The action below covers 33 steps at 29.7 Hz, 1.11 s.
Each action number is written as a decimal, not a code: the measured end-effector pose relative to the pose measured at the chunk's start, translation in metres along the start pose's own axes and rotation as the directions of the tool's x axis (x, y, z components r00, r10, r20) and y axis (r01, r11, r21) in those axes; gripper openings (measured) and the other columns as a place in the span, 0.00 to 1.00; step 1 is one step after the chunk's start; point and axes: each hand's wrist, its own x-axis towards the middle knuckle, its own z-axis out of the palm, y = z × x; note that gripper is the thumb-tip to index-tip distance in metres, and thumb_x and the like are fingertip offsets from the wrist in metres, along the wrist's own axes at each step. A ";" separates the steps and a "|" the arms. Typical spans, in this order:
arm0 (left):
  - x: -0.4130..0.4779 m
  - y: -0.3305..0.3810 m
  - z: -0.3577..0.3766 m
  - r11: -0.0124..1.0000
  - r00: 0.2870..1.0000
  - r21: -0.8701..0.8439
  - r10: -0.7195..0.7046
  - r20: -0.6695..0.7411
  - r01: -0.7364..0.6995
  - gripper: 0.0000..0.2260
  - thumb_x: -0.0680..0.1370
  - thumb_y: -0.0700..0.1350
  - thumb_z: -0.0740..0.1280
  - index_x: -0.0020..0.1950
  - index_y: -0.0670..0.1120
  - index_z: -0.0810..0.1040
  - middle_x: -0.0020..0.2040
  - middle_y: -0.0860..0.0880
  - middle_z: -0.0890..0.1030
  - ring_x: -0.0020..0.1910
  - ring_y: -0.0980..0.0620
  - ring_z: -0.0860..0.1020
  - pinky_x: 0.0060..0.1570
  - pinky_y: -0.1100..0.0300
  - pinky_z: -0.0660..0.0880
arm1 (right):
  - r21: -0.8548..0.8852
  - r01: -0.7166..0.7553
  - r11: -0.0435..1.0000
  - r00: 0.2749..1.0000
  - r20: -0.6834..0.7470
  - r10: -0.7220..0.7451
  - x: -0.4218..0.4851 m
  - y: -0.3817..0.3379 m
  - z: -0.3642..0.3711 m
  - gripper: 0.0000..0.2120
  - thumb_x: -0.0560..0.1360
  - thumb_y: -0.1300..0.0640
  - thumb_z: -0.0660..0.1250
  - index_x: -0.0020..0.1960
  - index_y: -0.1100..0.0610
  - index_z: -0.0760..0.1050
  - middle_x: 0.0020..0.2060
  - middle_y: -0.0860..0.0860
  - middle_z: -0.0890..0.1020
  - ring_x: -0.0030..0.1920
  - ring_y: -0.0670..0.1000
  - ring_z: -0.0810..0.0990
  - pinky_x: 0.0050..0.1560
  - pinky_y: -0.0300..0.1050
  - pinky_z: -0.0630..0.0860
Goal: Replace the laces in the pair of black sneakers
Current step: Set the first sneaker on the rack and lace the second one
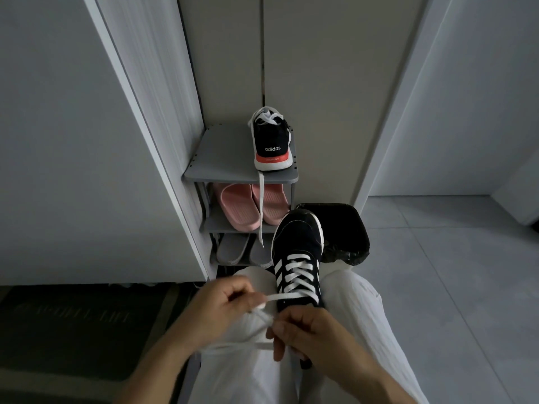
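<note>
**Dim hallway, lace ends in hand**

A grey tiled floor (437, 258) and a shoe rack (221, 161) at 12 o'clock frame the job. One black sneaker (297, 249) rests on the lap, toe toward 12, with a white lace (280, 296) crossed up its eyelets. From its heel, the left hand (215, 310) at 8 o'clock pinches one lace end and the right hand (309, 333) at 6 pinches the other. The lace looks soft, flat and limp, so it is probably best held near the tips. The second sneaker (272, 141) sits on top of the rack.

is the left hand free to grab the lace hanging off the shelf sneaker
Probably not yet: the left hand pinches the lace of the sneaker on the lap. Nothing blocks the hanging lace, though, so it likely could after letting go.
</note>
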 end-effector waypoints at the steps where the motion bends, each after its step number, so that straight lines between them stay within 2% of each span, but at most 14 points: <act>1: 0.002 -0.004 -0.011 1.000 0.997 0.019 0.007 -0.080 -0.006 0.17 0.69 0.62 0.66 0.36 0.48 0.76 0.27 0.52 0.72 0.27 0.58 0.68 0.30 0.66 0.65 | -0.025 -0.031 0.999 0.999 0.031 0.032 -0.001 0.002 -0.001 0.10 0.78 0.59 0.63 0.40 0.51 0.78 0.31 0.47 0.82 0.28 0.44 0.67 0.31 0.34 0.65; 5: 0.004 -0.016 -0.066 0.918 0.949 0.377 0.002 -0.316 0.124 0.10 0.74 0.49 0.67 0.34 0.46 0.75 0.27 0.50 0.72 0.25 0.56 0.68 0.27 0.68 0.64 | -0.083 -0.097 0.992 0.987 0.120 0.107 -0.008 0.004 -0.005 0.10 0.78 0.57 0.63 0.40 0.50 0.79 0.32 0.46 0.82 0.28 0.41 0.69 0.33 0.32 0.67; 8: -0.001 -0.016 -0.073 0.812 0.966 0.558 -0.028 -0.259 0.173 0.07 0.75 0.49 0.66 0.37 0.53 0.75 0.35 0.53 0.76 0.32 0.59 0.73 0.32 0.67 0.69 | -0.153 -0.115 0.982 0.993 0.024 0.120 -0.007 0.007 -0.005 0.09 0.77 0.55 0.64 0.40 0.47 0.79 0.30 0.43 0.82 0.30 0.43 0.70 0.34 0.31 0.67; 10: -0.005 -0.002 -0.048 0.908 0.992 0.413 -0.017 -0.128 0.068 0.02 0.74 0.53 0.65 0.46 0.59 0.76 0.43 0.59 0.78 0.38 0.63 0.76 0.39 0.70 0.72 | -0.204 -0.108 0.973 0.994 -0.021 0.106 -0.003 0.008 -0.002 0.09 0.77 0.55 0.64 0.39 0.46 0.78 0.28 0.43 0.81 0.28 0.42 0.70 0.33 0.31 0.67; 12: -0.011 0.015 -0.009 0.990 0.992 0.135 -0.065 0.107 0.050 0.10 0.75 0.52 0.65 0.56 0.59 0.74 0.44 0.65 0.79 0.36 0.65 0.76 0.38 0.74 0.70 | -0.232 -0.075 0.970 0.997 -0.024 0.071 0.001 0.008 0.001 0.10 0.77 0.55 0.65 0.38 0.45 0.77 0.26 0.42 0.79 0.27 0.41 0.69 0.32 0.30 0.66; 13: -0.014 0.019 0.009 0.996 0.969 0.054 -0.081 0.232 0.071 0.12 0.76 0.49 0.65 0.59 0.58 0.74 0.44 0.63 0.79 0.36 0.65 0.76 0.38 0.73 0.70 | -0.246 -0.060 0.967 0.998 -0.023 0.056 0.002 0.009 0.000 0.10 0.77 0.55 0.65 0.38 0.45 0.77 0.25 0.42 0.79 0.27 0.40 0.70 0.33 0.30 0.66; 15: -0.016 0.015 0.030 0.994 0.940 -0.034 -0.090 0.330 0.107 0.11 0.76 0.46 0.67 0.58 0.52 0.76 0.44 0.55 0.80 0.40 0.64 0.77 0.42 0.68 0.73 | -0.243 -0.054 0.968 0.999 -0.004 0.055 0.003 0.009 -0.003 0.10 0.77 0.56 0.65 0.38 0.45 0.77 0.26 0.42 0.79 0.29 0.39 0.72 0.35 0.30 0.67; 17: -0.014 0.007 0.031 0.988 0.939 -0.073 -0.105 0.326 0.136 0.07 0.74 0.45 0.69 0.52 0.50 0.79 0.43 0.51 0.81 0.41 0.62 0.78 0.47 0.64 0.75 | -0.229 -0.059 0.972 0.997 0.038 0.069 0.002 0.011 -0.006 0.10 0.76 0.54 0.66 0.37 0.45 0.79 0.28 0.42 0.80 0.31 0.38 0.73 0.36 0.31 0.68; 20: -0.014 0.001 0.028 0.994 0.952 -0.013 -0.104 0.288 0.112 0.03 0.73 0.46 0.71 0.43 0.54 0.79 0.36 0.55 0.79 0.37 0.63 0.76 0.40 0.70 0.71 | -0.228 -0.086 0.970 0.994 0.049 0.099 0.001 0.015 -0.005 0.07 0.75 0.51 0.67 0.39 0.44 0.80 0.32 0.44 0.82 0.36 0.40 0.75 0.41 0.33 0.71; 23: -0.017 -0.009 0.018 0.994 0.988 0.082 -0.088 0.127 0.078 0.04 0.74 0.49 0.69 0.39 0.54 0.80 0.35 0.56 0.80 0.34 0.57 0.76 0.38 0.65 0.71 | -0.190 -0.142 0.972 0.990 -0.028 0.139 0.001 0.022 -0.014 0.07 0.74 0.56 0.69 0.37 0.50 0.79 0.30 0.45 0.82 0.33 0.43 0.77 0.40 0.39 0.74; 26: -0.019 -0.017 0.007 0.978 0.981 0.175 -0.139 0.138 0.114 0.02 0.74 0.51 0.68 0.44 0.57 0.80 0.41 0.54 0.81 0.40 0.54 0.79 0.44 0.61 0.75 | -0.119 -0.172 0.978 0.977 -0.144 0.155 0.004 0.026 -0.019 0.08 0.73 0.59 0.69 0.35 0.54 0.79 0.28 0.49 0.82 0.31 0.50 0.77 0.37 0.43 0.74; 28: -0.018 -0.014 0.012 0.953 0.974 0.298 -0.114 0.196 0.052 0.08 0.75 0.51 0.67 0.53 0.58 0.79 0.48 0.60 0.79 0.46 0.63 0.77 0.50 0.64 0.74 | -0.162 -0.175 0.971 0.973 -0.182 0.145 0.010 0.027 -0.014 0.09 0.73 0.58 0.69 0.34 0.51 0.78 0.26 0.49 0.81 0.30 0.47 0.76 0.35 0.41 0.73; 30: -0.015 -0.007 0.021 0.965 0.969 0.259 -0.093 0.227 0.032 0.16 0.75 0.50 0.68 0.63 0.59 0.73 0.53 0.65 0.74 0.47 0.71 0.72 0.48 0.74 0.69 | -0.238 -0.170 0.956 0.977 -0.167 0.132 0.017 0.027 -0.007 0.11 0.73 0.56 0.69 0.33 0.49 0.77 0.25 0.46 0.80 0.29 0.45 0.75 0.34 0.38 0.72; 33: -0.010 -0.001 0.036 0.994 0.977 0.084 -0.090 0.195 0.074 0.08 0.75 0.46 0.69 0.53 0.52 0.77 0.39 0.58 0.77 0.34 0.65 0.72 0.37 0.71 0.67 | -0.254 -0.164 0.953 0.981 -0.147 0.130 0.021 0.030 -0.003 0.11 0.74 0.57 0.68 0.34 0.47 0.77 0.24 0.43 0.79 0.27 0.43 0.72 0.30 0.35 0.68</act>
